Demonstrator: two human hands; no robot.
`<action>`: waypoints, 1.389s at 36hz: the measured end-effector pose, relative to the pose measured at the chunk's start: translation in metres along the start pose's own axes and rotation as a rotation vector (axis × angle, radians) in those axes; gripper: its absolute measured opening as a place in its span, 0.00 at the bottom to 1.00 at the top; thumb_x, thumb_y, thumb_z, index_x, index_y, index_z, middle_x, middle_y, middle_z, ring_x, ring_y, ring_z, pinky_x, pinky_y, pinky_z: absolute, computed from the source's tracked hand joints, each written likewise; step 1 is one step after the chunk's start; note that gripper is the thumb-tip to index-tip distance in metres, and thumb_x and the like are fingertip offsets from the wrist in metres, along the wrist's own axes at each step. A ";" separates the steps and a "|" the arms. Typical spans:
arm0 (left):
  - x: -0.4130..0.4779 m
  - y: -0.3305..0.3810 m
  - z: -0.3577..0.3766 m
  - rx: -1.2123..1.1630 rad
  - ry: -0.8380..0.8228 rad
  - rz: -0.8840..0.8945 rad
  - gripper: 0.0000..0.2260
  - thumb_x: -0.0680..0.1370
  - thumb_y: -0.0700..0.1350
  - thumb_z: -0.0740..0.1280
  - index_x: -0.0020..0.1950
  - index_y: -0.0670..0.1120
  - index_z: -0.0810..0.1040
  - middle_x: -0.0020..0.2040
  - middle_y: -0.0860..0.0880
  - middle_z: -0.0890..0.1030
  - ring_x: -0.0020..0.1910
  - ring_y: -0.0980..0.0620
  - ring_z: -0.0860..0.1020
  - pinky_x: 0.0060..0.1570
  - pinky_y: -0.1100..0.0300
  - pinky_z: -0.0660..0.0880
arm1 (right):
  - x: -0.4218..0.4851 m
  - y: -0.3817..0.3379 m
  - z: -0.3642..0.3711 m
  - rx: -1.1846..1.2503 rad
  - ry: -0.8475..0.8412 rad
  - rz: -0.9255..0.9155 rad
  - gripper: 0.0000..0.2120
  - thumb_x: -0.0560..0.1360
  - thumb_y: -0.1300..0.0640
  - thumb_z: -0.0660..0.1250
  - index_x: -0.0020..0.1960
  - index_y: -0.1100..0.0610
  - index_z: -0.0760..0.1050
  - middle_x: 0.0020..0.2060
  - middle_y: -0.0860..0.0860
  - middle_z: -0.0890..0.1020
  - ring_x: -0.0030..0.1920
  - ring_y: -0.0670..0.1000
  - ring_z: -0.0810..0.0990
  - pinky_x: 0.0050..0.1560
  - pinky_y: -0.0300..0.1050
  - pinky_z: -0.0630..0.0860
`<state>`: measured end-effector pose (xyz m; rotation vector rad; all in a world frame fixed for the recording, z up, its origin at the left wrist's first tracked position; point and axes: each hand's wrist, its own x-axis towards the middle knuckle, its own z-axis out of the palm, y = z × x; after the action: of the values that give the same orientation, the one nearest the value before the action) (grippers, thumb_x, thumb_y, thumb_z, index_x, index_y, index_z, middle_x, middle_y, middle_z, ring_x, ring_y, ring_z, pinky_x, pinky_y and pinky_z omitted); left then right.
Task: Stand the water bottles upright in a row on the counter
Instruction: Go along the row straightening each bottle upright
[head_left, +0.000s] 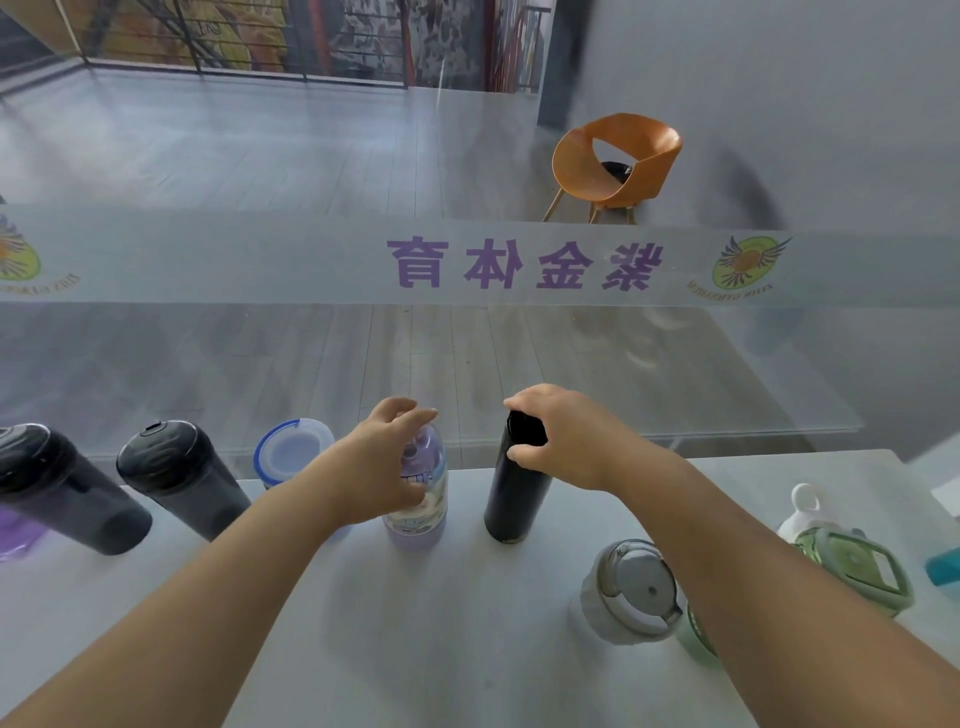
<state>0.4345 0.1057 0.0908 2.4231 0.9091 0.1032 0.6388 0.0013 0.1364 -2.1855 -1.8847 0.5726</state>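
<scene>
The right hand (563, 439) has its grip wrapped around the top of the black flask (517, 480), fingers curled over the cap, thumb on the near side, holding it upright at twelve o'clock on the counter (441, 623). It looks like a steadying hold, settling the tall narrow flask on its base so it won't topple. The left hand (382, 462) sits just at nine o'clock of it, grip spread loose around the purple bottle (423, 499), fingers open across its front rather than clamped; I judge it is either letting go or nudging it into line.

Now the row: at far nine o'clock, two dark tumblers (182, 478) stand up, looking tilted by the wide lens, then the blue-lidded bottle (293, 449) half hidden behind the left forearm, then purple, then black. All set along the back edge against the glass panel (519, 270), which gives a straight line to follow.

Over at three o'clock, work remains: the white-lidded cup (631, 592) stands nearer the front, out of the row, and the green bottle (852, 566) lies beside it, partly behind the right arm. A small teal item pokes in at the right edge, too cropped to name.
</scene>
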 end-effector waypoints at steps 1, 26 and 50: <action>-0.001 0.001 0.000 0.015 0.009 -0.001 0.36 0.69 0.46 0.73 0.72 0.52 0.59 0.72 0.48 0.60 0.55 0.52 0.72 0.51 0.67 0.70 | -0.001 0.000 -0.001 -0.008 -0.008 -0.002 0.29 0.74 0.50 0.66 0.72 0.54 0.63 0.71 0.51 0.68 0.69 0.53 0.67 0.66 0.47 0.66; -0.082 0.056 -0.010 0.214 0.025 0.086 0.15 0.74 0.52 0.65 0.60 0.52 0.75 0.58 0.52 0.78 0.55 0.52 0.76 0.52 0.60 0.71 | -0.154 0.003 -0.020 -0.059 0.081 0.291 0.24 0.73 0.43 0.66 0.67 0.47 0.68 0.61 0.46 0.77 0.56 0.48 0.77 0.55 0.47 0.75; -0.049 0.180 0.090 0.121 -0.052 0.140 0.25 0.70 0.57 0.69 0.65 0.60 0.67 0.65 0.57 0.68 0.55 0.54 0.72 0.54 0.56 0.73 | -0.236 0.113 -0.046 -0.224 0.315 0.150 0.29 0.68 0.40 0.68 0.66 0.48 0.69 0.63 0.48 0.72 0.64 0.51 0.63 0.63 0.48 0.66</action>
<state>0.5248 -0.0793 0.1125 2.5876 0.7423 0.0374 0.7336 -0.2449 0.1709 -2.4003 -1.6979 0.0313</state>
